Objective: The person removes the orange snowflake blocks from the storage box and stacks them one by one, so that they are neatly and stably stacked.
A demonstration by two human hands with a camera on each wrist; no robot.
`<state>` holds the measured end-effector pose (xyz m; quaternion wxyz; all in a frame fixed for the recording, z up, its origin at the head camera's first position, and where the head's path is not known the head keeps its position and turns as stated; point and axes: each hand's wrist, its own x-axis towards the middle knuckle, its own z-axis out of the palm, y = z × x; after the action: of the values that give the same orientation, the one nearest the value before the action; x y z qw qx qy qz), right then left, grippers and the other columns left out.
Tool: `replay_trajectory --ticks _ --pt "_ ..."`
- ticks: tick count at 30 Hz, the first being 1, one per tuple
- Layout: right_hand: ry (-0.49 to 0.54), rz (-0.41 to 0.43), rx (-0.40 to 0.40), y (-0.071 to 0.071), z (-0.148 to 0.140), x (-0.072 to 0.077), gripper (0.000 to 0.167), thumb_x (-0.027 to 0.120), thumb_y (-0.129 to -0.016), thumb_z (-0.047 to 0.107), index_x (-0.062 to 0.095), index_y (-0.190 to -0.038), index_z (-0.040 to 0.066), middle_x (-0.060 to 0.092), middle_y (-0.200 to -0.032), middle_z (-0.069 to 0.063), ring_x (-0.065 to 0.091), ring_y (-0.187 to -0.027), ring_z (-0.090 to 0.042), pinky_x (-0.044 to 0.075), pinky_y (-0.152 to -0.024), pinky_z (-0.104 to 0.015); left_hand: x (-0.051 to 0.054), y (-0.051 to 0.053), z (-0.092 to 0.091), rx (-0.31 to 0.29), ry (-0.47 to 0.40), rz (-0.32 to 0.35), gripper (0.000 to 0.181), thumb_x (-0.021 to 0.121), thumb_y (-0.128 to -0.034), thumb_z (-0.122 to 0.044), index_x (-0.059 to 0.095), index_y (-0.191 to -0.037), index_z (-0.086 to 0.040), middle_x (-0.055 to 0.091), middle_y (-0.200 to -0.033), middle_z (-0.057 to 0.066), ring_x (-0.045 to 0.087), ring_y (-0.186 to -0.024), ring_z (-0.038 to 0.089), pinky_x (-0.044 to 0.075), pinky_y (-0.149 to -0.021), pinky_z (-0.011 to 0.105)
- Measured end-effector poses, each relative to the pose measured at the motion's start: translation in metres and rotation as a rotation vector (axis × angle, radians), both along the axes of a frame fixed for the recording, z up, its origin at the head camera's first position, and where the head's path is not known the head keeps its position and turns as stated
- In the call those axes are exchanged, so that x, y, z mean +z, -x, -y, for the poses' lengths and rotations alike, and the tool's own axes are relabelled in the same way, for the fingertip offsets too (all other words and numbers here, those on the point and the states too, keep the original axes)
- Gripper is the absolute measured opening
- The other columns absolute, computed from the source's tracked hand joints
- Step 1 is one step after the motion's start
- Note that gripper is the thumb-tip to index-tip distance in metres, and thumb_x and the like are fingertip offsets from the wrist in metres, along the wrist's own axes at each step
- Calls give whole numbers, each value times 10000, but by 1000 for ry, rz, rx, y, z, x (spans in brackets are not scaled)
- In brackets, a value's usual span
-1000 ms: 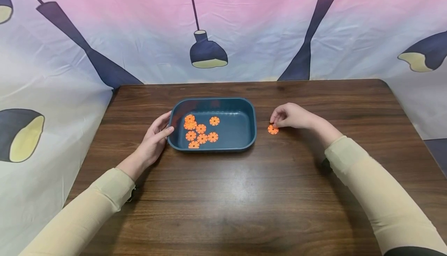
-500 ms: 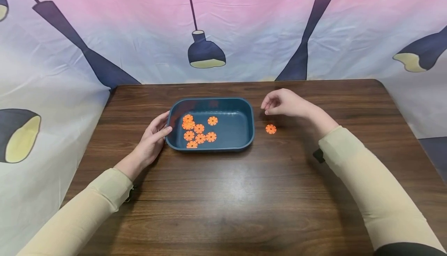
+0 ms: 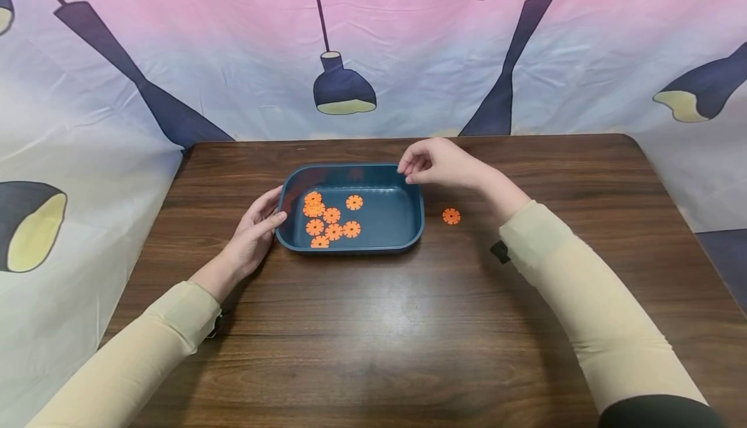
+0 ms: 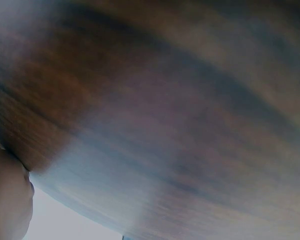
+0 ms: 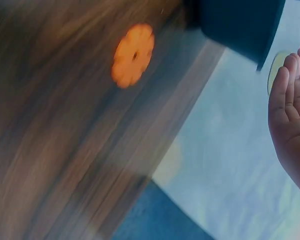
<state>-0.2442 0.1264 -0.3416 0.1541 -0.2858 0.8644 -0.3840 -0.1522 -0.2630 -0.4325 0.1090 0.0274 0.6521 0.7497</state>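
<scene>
A dark blue rectangular tray (image 3: 386, 220) holds several flat orange notched discs (image 3: 331, 215), most of them towards its left side. My left hand (image 3: 252, 237) grips the tray's left end, thumb on the rim and fingers along the outer wall. Above the tray's far right corner is my right hand (image 3: 440, 162), its fingers loosely bent and no disc visible between them. One orange disc (image 3: 451, 216) lies on the table to the right of the tray; the right wrist view shows this disc (image 5: 133, 56) too. The left wrist view catches only part of my left hand (image 4: 9, 195).
Under everything is a dark wood-grain table (image 3: 373, 344). A fabric backdrop (image 3: 420, 45) printed with lamps hangs behind its far edge. The tray's raised wall (image 3: 423, 217) stands between the lone disc and the others.
My right hand has lifted off the lone disc and moved left to above the tray's corner. That disc stays on the table. The left hand and tray hold their place.
</scene>
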Motion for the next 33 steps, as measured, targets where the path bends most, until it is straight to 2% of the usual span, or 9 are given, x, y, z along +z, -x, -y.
replay_trajectory --ticks 7,15,21,26,33 --pt "14 35 62 -3 34 -11 213 750 -947 -3 735 -1155 -43 760 -1077 -184 715 -969 -255 603 -932 -384 0 -1 0 6 3 11 526 524 -1086 -72 405 -1593 -147 474 -1519 -64 478 -1359 82 435 -1077 146" --pt "0 30 117 -7 58 -26 273 745 -956 -14 728 -1227 -35 739 -1190 -221 712 -1055 -286 605 -965 -380 2 -2 0 14 8 23 540 531 -1084 -80 397 -1603 -142 483 -1498 -81 476 -1361 72 430 -1079 138" --pt "-30 16 119 -10 69 -34 310 752 -960 -11 726 -1269 8 735 -1254 -167 703 -1131 -277 587 -1024 -378 3 -1 -1 11 18 26 531 523 -1090 -84 401 -1601 -163 410 -1594 11 440 -1392 93 434 -1076 131" --pt "-52 -5 129 -8 78 -41 345 761 -962 8 716 -1304 20 728 -1294 -143 689 -1181 -272 564 -1078 -372 3 0 -2 8 21 28 533 514 -1094 -82 395 -1607 -165 324 -1679 89 413 -1424 113 424 -1088 132" --pt "-82 -20 134 -3 87 -50 370 750 -971 20 704 -1338 25 718 -1337 -128 676 -1233 -264 545 -1110 -366 3 0 -1 4 37 31 555 514 -1097 -91 365 -1630 -140 307 -1694 98 382 -1462 126 411 -1099 125"
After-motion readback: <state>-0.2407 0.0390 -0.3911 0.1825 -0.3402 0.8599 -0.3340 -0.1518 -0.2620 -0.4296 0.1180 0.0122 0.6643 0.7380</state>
